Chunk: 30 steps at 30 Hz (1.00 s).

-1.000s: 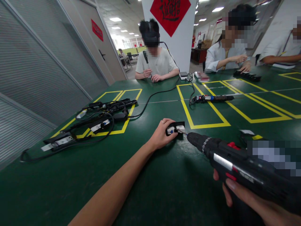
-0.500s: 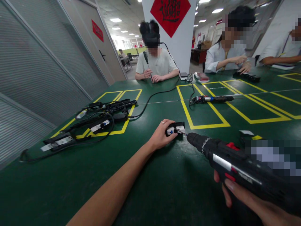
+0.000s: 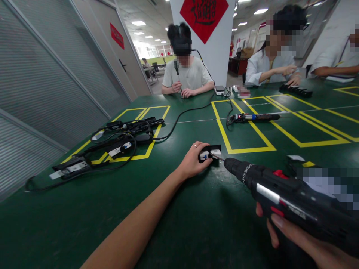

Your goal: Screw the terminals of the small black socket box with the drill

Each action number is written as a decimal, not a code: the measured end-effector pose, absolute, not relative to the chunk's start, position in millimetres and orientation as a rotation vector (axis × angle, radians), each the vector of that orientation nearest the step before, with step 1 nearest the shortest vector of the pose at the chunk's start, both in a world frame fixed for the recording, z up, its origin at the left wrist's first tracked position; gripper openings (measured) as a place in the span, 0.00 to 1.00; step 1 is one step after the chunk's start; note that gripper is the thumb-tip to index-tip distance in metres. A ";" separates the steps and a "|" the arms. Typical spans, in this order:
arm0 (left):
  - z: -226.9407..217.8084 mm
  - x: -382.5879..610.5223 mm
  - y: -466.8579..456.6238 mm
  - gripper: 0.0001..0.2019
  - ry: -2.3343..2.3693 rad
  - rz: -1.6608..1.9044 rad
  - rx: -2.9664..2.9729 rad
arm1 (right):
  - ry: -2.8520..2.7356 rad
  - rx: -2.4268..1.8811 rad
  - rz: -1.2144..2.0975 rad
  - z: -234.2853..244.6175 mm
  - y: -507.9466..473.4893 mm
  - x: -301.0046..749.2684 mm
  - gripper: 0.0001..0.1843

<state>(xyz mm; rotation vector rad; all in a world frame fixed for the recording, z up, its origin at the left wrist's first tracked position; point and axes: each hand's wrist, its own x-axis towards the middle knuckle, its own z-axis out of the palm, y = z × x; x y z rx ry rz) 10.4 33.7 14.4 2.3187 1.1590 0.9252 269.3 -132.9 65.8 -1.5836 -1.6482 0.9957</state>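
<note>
My left hand [image 3: 193, 161] reaches across the green table [image 3: 84, 224] and grips a small black part with white pieces [image 3: 210, 152], holding it down on the surface. My right hand [image 3: 297, 239] is wrapped round the grip of a black cordless drill with red trim [image 3: 283, 200], at the lower right. The drill lies nearly level, and its bit tip touches the right side of the small part.
A heap of black adapters and cables [image 3: 112, 144] lies at the left on yellow floor-tape boxes. A corded tool [image 3: 254, 117] rests beyond the part. Three other people [image 3: 186, 73] sit along the table's far edge, working with their own hands.
Hardly anything differs: both hands, the drill and the small part keep their places, with only a slight shift of the view.
</note>
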 end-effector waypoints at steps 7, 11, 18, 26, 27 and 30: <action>16.1 10.2 32.5 0.23 1.166 0.908 2.314 | -1.612 -1.418 1.077 71.8 -128.7 265.7 0.10; 16.6 10.2 32.6 0.24 1.162 0.904 2.318 | -1.538 -1.295 1.138 75.5 -129.2 263.9 0.09; 17.4 9.9 31.1 0.24 1.167 0.898 2.302 | -1.543 -1.251 1.150 74.1 -128.9 263.3 0.13; 19.5 9.7 30.0 0.24 1.170 0.893 2.300 | -1.572 -1.260 1.094 67.6 -132.6 268.4 0.13; 19.6 9.6 29.9 0.24 1.168 0.892 2.300 | -1.574 -1.268 1.084 67.7 -132.2 268.6 0.14; 19.4 9.6 29.9 0.23 1.162 0.899 2.301 | -1.590 -1.291 1.059 67.9 -133.8 269.2 0.14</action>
